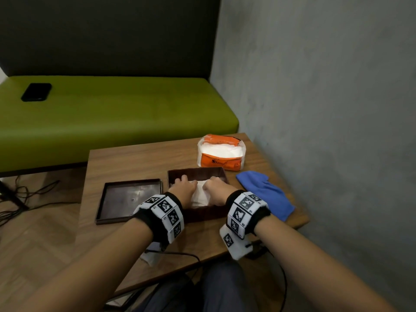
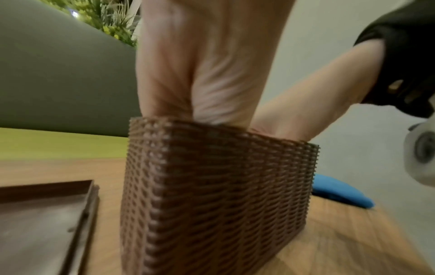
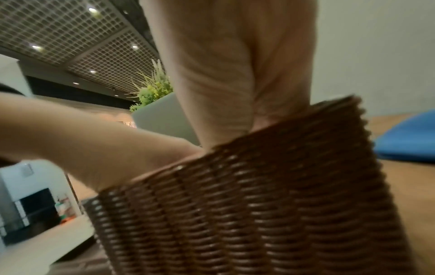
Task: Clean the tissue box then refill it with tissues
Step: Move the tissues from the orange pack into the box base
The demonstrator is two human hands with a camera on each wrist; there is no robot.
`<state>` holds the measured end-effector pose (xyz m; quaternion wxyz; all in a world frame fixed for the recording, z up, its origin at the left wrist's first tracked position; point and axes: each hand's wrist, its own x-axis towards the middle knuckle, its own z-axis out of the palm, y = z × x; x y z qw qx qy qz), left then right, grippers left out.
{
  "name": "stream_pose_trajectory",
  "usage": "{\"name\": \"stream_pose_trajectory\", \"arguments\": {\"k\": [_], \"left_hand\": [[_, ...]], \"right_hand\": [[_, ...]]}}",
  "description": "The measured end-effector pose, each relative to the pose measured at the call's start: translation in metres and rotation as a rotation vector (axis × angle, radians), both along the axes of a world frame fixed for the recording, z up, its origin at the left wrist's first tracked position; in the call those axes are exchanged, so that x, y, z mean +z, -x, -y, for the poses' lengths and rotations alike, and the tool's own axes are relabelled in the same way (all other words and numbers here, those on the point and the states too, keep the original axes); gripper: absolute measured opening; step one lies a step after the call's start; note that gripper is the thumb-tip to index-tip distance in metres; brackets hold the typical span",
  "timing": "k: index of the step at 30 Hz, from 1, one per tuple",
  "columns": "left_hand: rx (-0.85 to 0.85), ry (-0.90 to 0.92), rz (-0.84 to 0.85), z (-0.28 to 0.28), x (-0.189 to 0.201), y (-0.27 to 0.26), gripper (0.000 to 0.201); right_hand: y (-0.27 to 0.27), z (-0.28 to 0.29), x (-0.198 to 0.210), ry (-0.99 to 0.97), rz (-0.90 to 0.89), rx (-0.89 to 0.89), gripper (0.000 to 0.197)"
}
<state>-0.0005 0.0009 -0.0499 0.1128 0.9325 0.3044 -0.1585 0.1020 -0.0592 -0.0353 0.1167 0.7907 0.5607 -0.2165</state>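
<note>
The brown woven tissue box (image 1: 198, 173) stands open on the wooden table (image 1: 139, 161). A stack of white tissues (image 1: 199, 195) lies inside it. My left hand (image 1: 183, 186) grips the stack's left side and my right hand (image 1: 216, 188) grips its right side, fingers curled down into the box. In the wrist views the box wall (image 2: 212, 195) (image 3: 259, 204) hides the fingertips of the left hand (image 2: 207, 74) and the right hand (image 3: 235, 74). The box's flat brown lid (image 1: 128, 199) lies upturned just left of the box.
An opened orange tissue pack (image 1: 221, 154) sits behind the box. A blue cloth (image 1: 265, 194) lies to the right, near the grey wall. A black phone (image 1: 36, 91) rests on the green bench beyond the table. Cables trail over the floor at left.
</note>
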Motion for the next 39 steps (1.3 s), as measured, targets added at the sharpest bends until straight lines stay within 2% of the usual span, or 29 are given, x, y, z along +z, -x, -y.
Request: {"name": "stream_pose_trajectory", "arguments": {"k": [3,7,9,12,15,18,21,22,24,26,29,32,36,39], "left_hand": [[0.019,-0.011,-0.027,-0.001,0.001,-0.003,0.048],[0.079,0.152,0.032,-0.008,0.014,-0.003,0.065],[0.107,0.175,0.031,-0.009,0.015,-0.002,0.060],[0.109,0.176,0.025,-0.009,0.013,-0.003,0.046],[0.116,0.305,-0.067,-0.009,0.019,-0.009,0.045],[0.122,0.367,0.009,-0.017,0.031,-0.009,0.043],[0.123,0.271,0.196,-0.029,0.031,-0.008,0.031],[0.100,0.232,0.199,-0.030,0.028,-0.006,0.025],[0.034,0.178,0.121,-0.025,0.020,-0.002,0.021],[-0.001,0.132,0.074,-0.016,0.012,-0.001,0.020],[-0.026,0.077,0.046,-0.012,0.010,-0.004,0.024],[-0.013,0.094,-0.017,-0.013,0.013,-0.007,0.029],[-0.051,0.085,-0.094,-0.009,0.018,-0.013,0.033],[-0.027,0.186,0.007,-0.024,0.046,-0.027,0.041]], "right_hand": [[-0.001,-0.001,0.000,-0.018,-0.010,-0.028,0.043],[-0.006,0.004,0.010,-0.242,-0.182,-0.182,0.061],[-0.003,0.004,0.012,-0.253,-0.192,-0.232,0.056],[0.006,0.005,0.015,-0.154,-0.174,-0.189,0.044],[0.007,0.005,0.019,-0.064,-0.276,-0.181,0.042],[-0.004,0.003,0.019,-0.204,-0.274,-0.222,0.034],[-0.005,0.002,0.014,-0.423,-0.094,-0.218,0.019],[-0.004,0.002,0.012,-0.418,-0.051,-0.169,0.018],[0.000,0.002,0.007,-0.282,-0.013,-0.087,0.035],[0.003,0.001,0.002,-0.150,-0.008,-0.077,0.049],[0.006,-0.001,0.001,-0.115,0.001,-0.064,0.051],[0.000,-0.004,0.006,-0.096,-0.100,-0.121,0.059],[-0.013,-0.001,0.021,-0.039,-0.192,-0.090,0.042],[-0.049,0.002,0.052,-0.272,-0.374,-0.256,0.016]]}}
